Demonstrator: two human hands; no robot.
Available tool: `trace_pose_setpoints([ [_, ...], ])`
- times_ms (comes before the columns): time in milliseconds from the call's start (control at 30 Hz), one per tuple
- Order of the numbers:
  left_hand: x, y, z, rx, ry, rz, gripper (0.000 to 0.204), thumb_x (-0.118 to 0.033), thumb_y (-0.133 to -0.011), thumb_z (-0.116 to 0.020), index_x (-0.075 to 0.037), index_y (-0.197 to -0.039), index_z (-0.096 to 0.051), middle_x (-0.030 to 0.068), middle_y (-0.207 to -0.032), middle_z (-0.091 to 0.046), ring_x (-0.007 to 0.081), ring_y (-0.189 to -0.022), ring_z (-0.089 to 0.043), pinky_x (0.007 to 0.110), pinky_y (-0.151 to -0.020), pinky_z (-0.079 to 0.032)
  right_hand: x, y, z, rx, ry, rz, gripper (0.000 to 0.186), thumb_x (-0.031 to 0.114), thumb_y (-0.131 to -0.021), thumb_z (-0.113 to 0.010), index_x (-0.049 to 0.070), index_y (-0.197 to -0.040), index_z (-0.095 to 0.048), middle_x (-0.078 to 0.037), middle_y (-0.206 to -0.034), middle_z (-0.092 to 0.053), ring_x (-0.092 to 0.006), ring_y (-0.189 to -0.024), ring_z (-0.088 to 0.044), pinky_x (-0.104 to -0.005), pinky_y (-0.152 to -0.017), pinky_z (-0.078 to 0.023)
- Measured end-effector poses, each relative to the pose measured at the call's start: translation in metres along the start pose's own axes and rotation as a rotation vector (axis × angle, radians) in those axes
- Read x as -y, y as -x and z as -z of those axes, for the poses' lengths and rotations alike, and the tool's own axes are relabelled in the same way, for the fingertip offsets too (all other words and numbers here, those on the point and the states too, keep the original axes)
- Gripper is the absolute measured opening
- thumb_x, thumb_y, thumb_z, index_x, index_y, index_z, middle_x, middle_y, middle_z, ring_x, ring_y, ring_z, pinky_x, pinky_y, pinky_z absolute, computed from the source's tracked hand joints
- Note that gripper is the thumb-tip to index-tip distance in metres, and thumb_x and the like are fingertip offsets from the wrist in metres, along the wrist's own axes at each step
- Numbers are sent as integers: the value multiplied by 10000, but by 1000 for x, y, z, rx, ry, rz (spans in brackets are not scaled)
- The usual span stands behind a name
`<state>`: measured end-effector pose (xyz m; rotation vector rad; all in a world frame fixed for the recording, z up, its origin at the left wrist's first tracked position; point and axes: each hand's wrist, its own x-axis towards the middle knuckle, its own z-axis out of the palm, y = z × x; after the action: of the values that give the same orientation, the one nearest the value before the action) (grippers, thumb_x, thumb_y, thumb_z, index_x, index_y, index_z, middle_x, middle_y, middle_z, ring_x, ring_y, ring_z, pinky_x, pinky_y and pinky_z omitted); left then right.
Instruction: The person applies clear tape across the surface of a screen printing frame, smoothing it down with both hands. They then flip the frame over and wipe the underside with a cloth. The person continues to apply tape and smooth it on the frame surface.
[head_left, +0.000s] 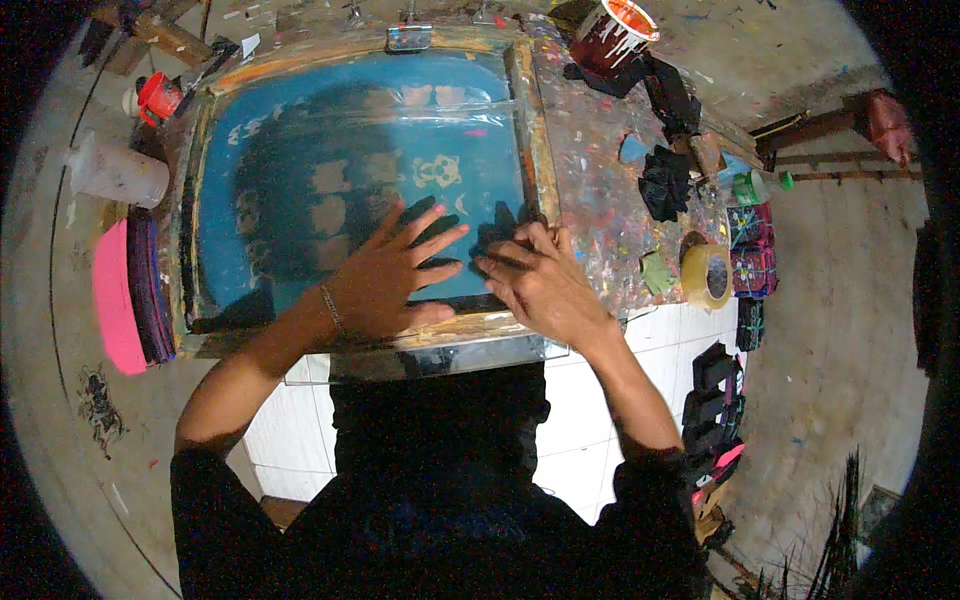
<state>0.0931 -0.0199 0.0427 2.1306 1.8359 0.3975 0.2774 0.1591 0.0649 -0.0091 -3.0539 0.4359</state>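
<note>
A screen-printing frame [545,190] with wooden sides and blue mesh lies in front of me, with small pale animal-face shapes in the mesh. My left hand [395,280] is open, fingers spread over the lower middle of the mesh. By the frame's lower right corner, my right hand [545,278] has its fingers bent and drawn together; what they hold, if anything, is too small to make out. Across the upper mesh runs a strip of clear tape [465,112]. Shadows of my head and hands darken part of the screen.
A metal clamp [408,38] sits at the frame's far edge. On the right are a tape roll [706,276], black crumpled cloth [664,184] and a paint-streaked bucket [612,40]. To the left stand a white plastic container [118,172], a red cup [159,97] and stacked pink and dark pieces [122,295].
</note>
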Motion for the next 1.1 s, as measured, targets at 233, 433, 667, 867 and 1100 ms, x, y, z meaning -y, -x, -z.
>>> trace_pose_setpoints([
  [233, 42, 62, -9, 19, -183, 54, 522, -530, -954, -458, -241, -1385, -519, 86, -1577, -285, 377, -1478, -148, 624, -1172, -33, -18, 19, 6, 126, 176, 63, 467, 483, -944, -509, 115, -1160, -699, -86, -1425, -482, -326, -1389, -303, -612, -1117, -170],
  [433, 33, 89, 8, 30, -176, 122, 559, -516, -951, -479, -155, -1377, -518, 81, -1552, -338, 299, -1480, -187, 601, -1182, -41, -9, 19, 20, 203, 231, 0, 501, 486, -958, -486, 83, -1178, -686, -106, -1442, -470, -338, -1423, -275, -643, -1140, -126],
  [667, 26, 68, -15, 23, 72, -70, 606, -536, -973, -440, -68, -1350, -522, 89, -1515, -401, 245, -1422, -342, 504, -1194, -179, 7, -1, -1, 261, -55, 159, 534, 427, -974, -492, 40, -1336, -557, -90, -1443, -499, -233, -1344, -455, -489, -1193, -197],
  [867, 35, 86, 2, 143, 55, -42, 612, -540, -963, -458, -40, -1303, -554, 106, -1420, -517, 264, -1358, -438, 487, -1194, -196, -13, 20, 13, 322, -13, 203, 502, 441, -967, -502, 48, -1249, -636, -78, -1357, -581, -259, -1243, -554, -469, -1197, -212],
  [1100, 22, 77, 18, 40, 125, 59, 606, -519, -955, -484, -28, -1303, -559, 137, -1404, -525, 289, -1348, -447, 483, -1173, -252, -6, 0, 24, 195, -22, 244, 523, 464, -958, -502, 28, -1206, -649, -160, -1138, -679, -275, -1137, -618, -471, -1180, -257],
])
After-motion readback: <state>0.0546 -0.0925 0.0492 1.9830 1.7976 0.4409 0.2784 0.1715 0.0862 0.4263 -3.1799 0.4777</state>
